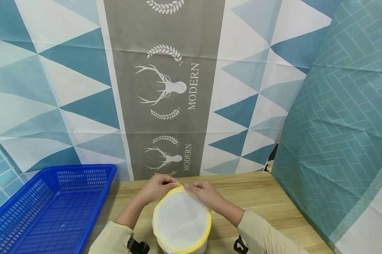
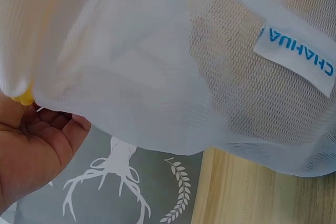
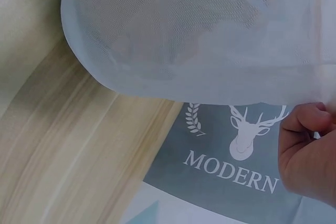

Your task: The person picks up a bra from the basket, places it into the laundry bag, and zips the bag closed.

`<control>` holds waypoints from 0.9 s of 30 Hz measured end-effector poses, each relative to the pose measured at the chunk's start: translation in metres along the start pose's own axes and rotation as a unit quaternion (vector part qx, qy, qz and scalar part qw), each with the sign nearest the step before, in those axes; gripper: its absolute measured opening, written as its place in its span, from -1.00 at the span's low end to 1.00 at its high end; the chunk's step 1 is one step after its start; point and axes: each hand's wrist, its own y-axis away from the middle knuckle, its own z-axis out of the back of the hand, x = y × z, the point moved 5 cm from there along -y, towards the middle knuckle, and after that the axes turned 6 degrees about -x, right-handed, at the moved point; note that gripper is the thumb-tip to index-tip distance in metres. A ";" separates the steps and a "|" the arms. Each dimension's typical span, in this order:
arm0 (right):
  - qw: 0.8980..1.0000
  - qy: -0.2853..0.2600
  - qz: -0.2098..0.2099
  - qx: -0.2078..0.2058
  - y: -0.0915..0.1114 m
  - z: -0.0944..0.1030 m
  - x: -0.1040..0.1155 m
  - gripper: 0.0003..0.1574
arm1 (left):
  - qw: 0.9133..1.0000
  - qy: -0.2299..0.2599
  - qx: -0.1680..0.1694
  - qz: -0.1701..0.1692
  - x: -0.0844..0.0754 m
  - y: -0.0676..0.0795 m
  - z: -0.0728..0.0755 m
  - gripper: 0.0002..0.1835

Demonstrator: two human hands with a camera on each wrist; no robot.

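Note:
A round white mesh laundry bag (image 1: 182, 219) with a yellow-trimmed edge (image 1: 207, 233) stands over the table, its flat end facing up. At the far side of that edge, my left hand (image 1: 156, 187) pinches the yellow trim between thumb and fingers. Just to its right, my right hand (image 1: 205, 193) grips the same edge, thumb on top. The left wrist view shows the bag's sheer side and a white label (image 2: 299, 59) lettered CHAHUA in blue. In the right wrist view, curled fingers of the right hand (image 3: 310, 150) hold the bag's edge at the frame's side.
A blue plastic basket (image 1: 83, 225) with perforated walls stands on the left. The wooden table (image 1: 241, 190) runs back to a patterned cloth (image 1: 165, 120) with deer heads and triangles. A teal cloth (image 1: 343, 134) hangs along the right side.

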 end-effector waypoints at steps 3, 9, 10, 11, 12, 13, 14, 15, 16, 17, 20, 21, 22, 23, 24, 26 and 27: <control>1.000 0.004 -0.007 0.008 -0.002 -0.001 0.002 -0.47 | 1.000 -0.004 -0.003 0.000 0.000 0.000 0.001 -0.79; 0.999 0.036 0.023 0.017 -0.005 -0.002 0.005 -0.57 | 1.000 0.000 -0.001 -0.001 -0.003 0.001 0.002 -0.77; 0.999 0.040 0.028 0.016 -0.006 -0.002 0.005 -0.58 | 1.000 0.003 -0.001 -0.001 -0.003 0.002 0.002 -0.77; 0.999 0.041 0.030 0.016 -0.006 -0.002 0.005 -0.59 | 1.000 0.006 -0.001 0.000 -0.004 0.002 0.002 -0.77; 0.999 0.041 0.032 0.016 -0.006 -0.003 0.005 -0.60 | 1.000 0.011 0.000 0.000 -0.005 0.002 0.002 -0.77; 0.999 0.040 0.032 0.015 -0.006 -0.003 0.005 -0.60 | 1.000 0.013 0.000 0.001 -0.005 0.003 0.002 -0.77; 0.999 0.039 0.033 0.014 -0.006 -0.003 0.005 -0.60 | 1.000 0.016 0.000 0.000 -0.006 0.003 0.003 -0.76; 0.999 0.037 0.034 0.013 -0.006 -0.003 0.004 -0.60 | 1.000 0.017 -0.001 0.000 -0.006 0.003 0.003 -0.76; 0.999 0.035 0.034 0.012 -0.006 -0.003 0.004 -0.60 | 1.000 0.018 -0.002 0.000 -0.006 0.003 0.003 -0.76; 0.999 0.033 0.033 0.011 -0.006 -0.003 0.004 -0.60 | 1.000 0.017 -0.002 0.000 -0.006 0.004 0.003 -0.76; 0.999 0.031 0.031 0.008 -0.006 -0.003 0.004 -0.59 | 1.000 0.010 -0.005 0.001 -0.004 0.003 0.003 -0.77; 0.999 0.031 0.030 0.007 -0.005 -0.003 0.004 -0.60 | 1.000 0.007 -0.005 0.002 -0.004 0.002 0.003 -0.78; 0.999 0.031 0.029 0.006 -0.005 -0.003 0.004 -0.60 | 1.000 0.004 -0.006 0.003 -0.003 0.002 0.003 -0.78; 0.999 0.031 0.029 0.006 -0.005 -0.003 0.004 -0.60 | 1.000 0.001 -0.007 0.003 -0.002 0.002 0.003 -0.79; 0.999 0.031 0.029 0.005 -0.005 -0.003 0.003 -0.61 | 1.000 -0.001 -0.007 0.002 -0.002 0.002 0.003 -0.79; 0.999 0.031 0.030 0.005 -0.005 -0.003 0.003 -0.61 | 1.000 -0.005 -0.008 0.001 -0.001 0.001 0.003 -0.79; 0.999 0.031 0.031 0.005 -0.005 -0.003 0.003 -0.61 | 1.000 -0.007 -0.007 0.000 0.000 0.001 0.003 -0.79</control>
